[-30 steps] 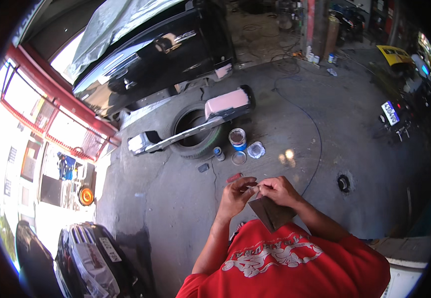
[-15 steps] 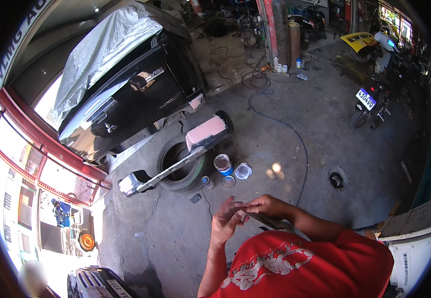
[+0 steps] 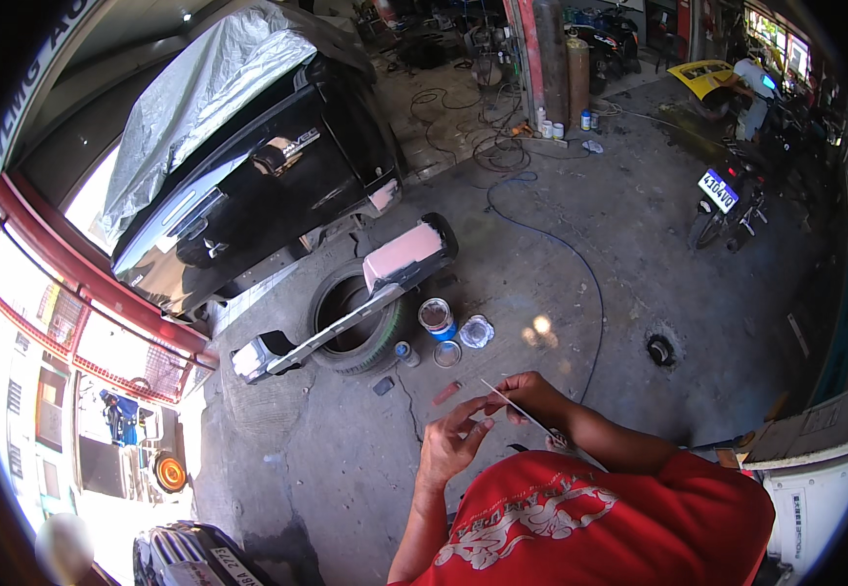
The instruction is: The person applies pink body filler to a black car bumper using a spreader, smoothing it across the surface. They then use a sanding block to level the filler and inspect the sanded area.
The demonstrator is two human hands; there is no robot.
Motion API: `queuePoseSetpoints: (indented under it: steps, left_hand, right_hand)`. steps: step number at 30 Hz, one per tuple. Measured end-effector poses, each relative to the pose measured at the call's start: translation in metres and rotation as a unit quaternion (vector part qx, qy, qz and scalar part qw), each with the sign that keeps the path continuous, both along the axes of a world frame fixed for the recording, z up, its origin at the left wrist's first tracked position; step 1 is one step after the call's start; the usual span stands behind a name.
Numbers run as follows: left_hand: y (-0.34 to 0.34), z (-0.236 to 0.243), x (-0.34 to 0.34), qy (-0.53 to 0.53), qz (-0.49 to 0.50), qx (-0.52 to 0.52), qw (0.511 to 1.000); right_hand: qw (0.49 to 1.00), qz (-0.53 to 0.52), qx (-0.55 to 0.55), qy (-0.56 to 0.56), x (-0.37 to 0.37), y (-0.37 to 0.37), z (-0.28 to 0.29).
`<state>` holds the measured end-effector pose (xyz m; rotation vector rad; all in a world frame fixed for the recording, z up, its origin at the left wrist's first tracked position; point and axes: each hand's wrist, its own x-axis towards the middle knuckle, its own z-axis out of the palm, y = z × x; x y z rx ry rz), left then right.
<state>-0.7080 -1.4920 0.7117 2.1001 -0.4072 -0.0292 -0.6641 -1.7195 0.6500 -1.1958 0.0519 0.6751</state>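
Observation:
My right hand (image 3: 531, 398) grips a thin flat plate (image 3: 530, 414), seen nearly edge-on and tilted in front of my red shirt. Close beside it, my left hand (image 3: 451, 447) has bent fingers with a gap between thumb and forefinger. Its fingertips come near the right hand's; whether they touch is unclear. A small reddish-brown block (image 3: 446, 393) lies on the floor just beyond the left hand. Farther off stand an opened can (image 3: 436, 318) with brown contents, a round lid (image 3: 447, 354), a crumpled wrapper (image 3: 477, 332) and a small bottle (image 3: 405, 354).
A bumper (image 3: 404, 256) with a pink patch rests across a tyre (image 3: 385, 342). Behind it stands a black pickup (image 3: 248, 205) under a grey cover. A blue hose (image 3: 580, 259) crosses the floor. Motorcycles (image 3: 737, 186) stand at the right, near a floor hole (image 3: 660, 350).
The plate has turned from showing its flat side to nearly edge-on. My left hand has shifted slightly, its fingers lower, and the reddish-brown block now shows beyond it.

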Motion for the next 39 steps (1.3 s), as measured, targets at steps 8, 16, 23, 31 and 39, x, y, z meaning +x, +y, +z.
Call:
queuePoseSetpoints:
  steps: [8,16,23,31,39]
  left_hand:
    - [-0.004,0.012,-0.003,0.079,-0.008,-0.118,0.99]
    - [-0.005,0.013,-0.007,0.079,-0.014,-0.139,0.987]
    - [-0.003,-0.005,-0.007,0.045,0.015,-0.087,0.995]
    - [0.011,-0.016,0.0,0.036,0.007,-0.175,0.984]
    - [0.014,-0.022,0.003,0.14,-0.04,-0.23,0.962]
  right_hand:
    - [0.993,-0.016,0.105,0.044,-0.015,0.003,0.023]
    - [0.99,0.02,0.121,0.069,-0.013,0.002,0.003]
    - [0.996,0.0,0.066,0.062,-0.017,0.006,0.012]
    - [0.998,0.045,0.043,0.007,-0.014,0.002,0.029]
    - [0.983,0.148,0.105,0.038,-0.017,0.008,0.018]
